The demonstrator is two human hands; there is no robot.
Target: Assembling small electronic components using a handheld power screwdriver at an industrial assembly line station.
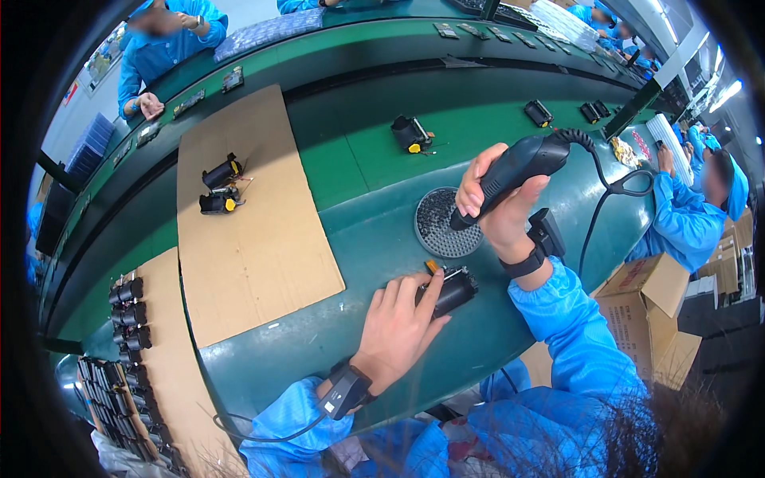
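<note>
Black rounded housing (456,295), orange tab (432,266) | left hand (398,323) touching it, grip unclear | right hand (504,215) grasping black screwdriver (526,166)

shiny blue sleeves (574,319) meet black wristbands (523,264) carrying boxy black modules (347,390).
</note>
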